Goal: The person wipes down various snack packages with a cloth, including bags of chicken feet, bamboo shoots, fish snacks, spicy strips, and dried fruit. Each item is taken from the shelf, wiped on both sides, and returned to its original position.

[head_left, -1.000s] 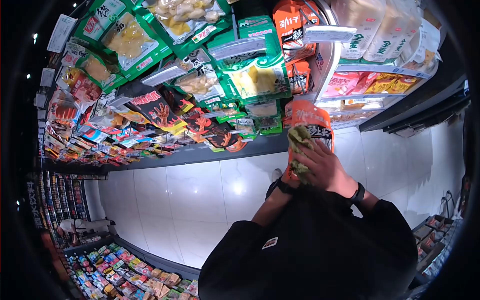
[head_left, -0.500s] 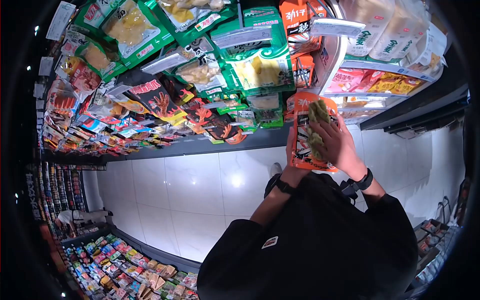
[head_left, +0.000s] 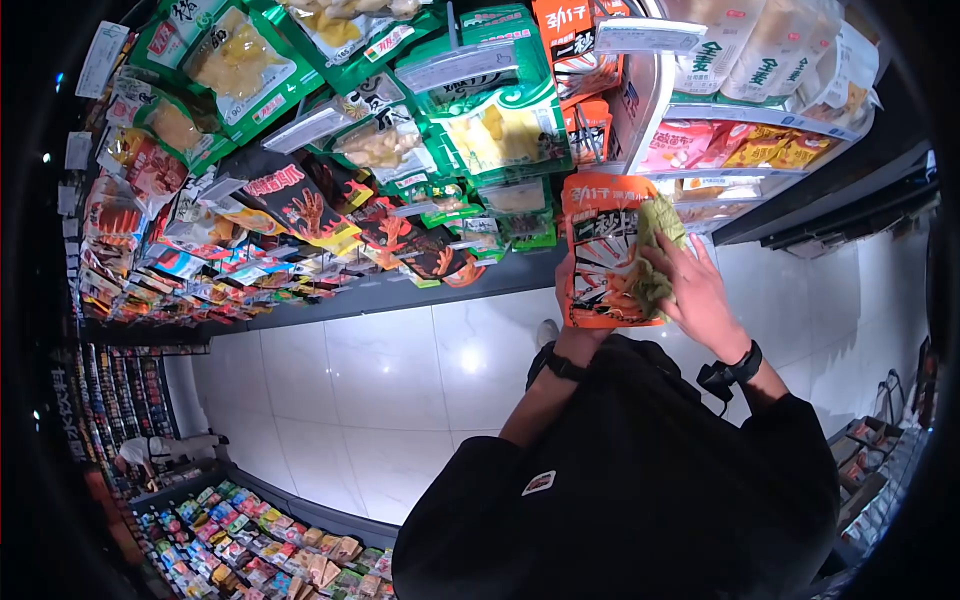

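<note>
My left hand (head_left: 570, 305) grips an orange snack packet (head_left: 603, 250) by its lower left edge and holds it upright in front of the shelves. My right hand (head_left: 702, 292) presses a green cloth (head_left: 655, 255) flat against the packet's right side. Both wrists wear dark bands, and my black sleeves fill the lower part of the view. More orange packets of the same kind (head_left: 565, 40) hang on the rack above.
Green snack bags (head_left: 500, 130) and dark packets with red claws (head_left: 300, 200) hang on pegs up left. White bags (head_left: 760, 50) sit on a shelf top right. White tiled floor (head_left: 390, 380) runs below; another person (head_left: 150, 450) bends by a low shelf of goods (head_left: 260, 550).
The orange packet has turned to face me more squarely. My right hand with the green cloth has slid from the packet's middle over to its right side.
</note>
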`<control>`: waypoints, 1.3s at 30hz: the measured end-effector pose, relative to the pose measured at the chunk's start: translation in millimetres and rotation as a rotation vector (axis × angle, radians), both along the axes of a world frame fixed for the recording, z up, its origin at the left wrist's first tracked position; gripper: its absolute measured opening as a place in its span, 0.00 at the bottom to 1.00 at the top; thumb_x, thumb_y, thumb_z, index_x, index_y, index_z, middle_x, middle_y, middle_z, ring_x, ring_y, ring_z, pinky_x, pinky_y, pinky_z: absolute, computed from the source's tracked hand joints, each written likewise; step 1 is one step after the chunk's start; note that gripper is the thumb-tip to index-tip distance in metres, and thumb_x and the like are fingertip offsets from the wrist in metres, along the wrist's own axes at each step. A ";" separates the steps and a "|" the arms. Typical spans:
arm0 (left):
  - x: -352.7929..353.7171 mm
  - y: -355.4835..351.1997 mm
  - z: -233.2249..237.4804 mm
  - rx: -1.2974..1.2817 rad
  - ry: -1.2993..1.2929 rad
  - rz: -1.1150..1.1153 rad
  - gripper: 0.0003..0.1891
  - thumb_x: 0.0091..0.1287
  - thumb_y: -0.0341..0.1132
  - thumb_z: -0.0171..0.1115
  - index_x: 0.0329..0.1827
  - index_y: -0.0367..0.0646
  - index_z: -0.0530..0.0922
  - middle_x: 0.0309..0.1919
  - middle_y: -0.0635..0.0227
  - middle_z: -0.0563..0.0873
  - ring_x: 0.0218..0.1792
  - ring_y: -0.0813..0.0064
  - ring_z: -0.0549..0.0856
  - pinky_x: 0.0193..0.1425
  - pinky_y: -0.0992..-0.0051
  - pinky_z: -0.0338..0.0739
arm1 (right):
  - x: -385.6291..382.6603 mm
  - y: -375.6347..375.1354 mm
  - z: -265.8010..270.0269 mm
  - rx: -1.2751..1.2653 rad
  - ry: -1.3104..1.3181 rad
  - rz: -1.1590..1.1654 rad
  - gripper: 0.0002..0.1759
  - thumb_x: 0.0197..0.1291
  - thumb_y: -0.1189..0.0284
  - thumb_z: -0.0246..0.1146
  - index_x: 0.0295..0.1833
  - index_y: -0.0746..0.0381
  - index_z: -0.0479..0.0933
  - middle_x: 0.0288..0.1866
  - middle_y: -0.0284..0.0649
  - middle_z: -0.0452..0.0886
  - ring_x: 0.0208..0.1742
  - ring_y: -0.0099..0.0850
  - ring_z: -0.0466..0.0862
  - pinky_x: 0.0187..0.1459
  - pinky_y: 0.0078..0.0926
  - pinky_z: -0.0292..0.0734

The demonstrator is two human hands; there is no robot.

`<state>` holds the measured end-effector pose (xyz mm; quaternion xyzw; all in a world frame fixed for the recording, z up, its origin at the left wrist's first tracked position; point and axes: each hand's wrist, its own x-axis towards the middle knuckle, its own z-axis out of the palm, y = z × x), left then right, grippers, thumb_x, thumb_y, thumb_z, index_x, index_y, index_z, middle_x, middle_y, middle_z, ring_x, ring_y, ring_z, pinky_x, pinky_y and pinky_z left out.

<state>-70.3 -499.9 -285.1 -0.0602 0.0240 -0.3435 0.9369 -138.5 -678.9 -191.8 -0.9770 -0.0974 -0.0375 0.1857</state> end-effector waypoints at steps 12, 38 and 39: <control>-8.7 6.2 -1.0 0.091 -0.080 -0.148 0.32 0.75 0.54 0.50 0.75 0.42 0.67 0.69 0.53 0.76 0.68 0.53 0.77 0.74 0.52 0.70 | -6.6 -10.1 -3.1 -0.029 -0.057 0.015 0.40 0.50 0.71 0.71 0.73 0.55 0.71 0.73 0.49 0.70 0.70 0.50 0.73 0.76 0.48 0.62; -14.2 -9.3 32.3 1.685 -1.476 0.465 0.31 0.74 0.35 0.54 0.81 0.46 0.60 0.79 0.44 0.55 0.78 0.44 0.61 0.76 0.55 0.63 | 11.8 0.7 -40.2 1.435 0.362 -0.441 0.14 0.73 0.70 0.60 0.58 0.66 0.77 0.49 0.35 0.85 0.45 0.20 0.82 0.46 0.21 0.78; -11.9 -3.6 30.5 1.688 -1.475 0.463 0.31 0.74 0.35 0.54 0.81 0.46 0.60 0.79 0.44 0.55 0.78 0.44 0.61 0.76 0.55 0.63 | 11.2 -6.4 -41.6 1.437 0.302 -0.451 0.15 0.72 0.70 0.61 0.58 0.67 0.77 0.49 0.35 0.85 0.46 0.21 0.83 0.46 0.21 0.78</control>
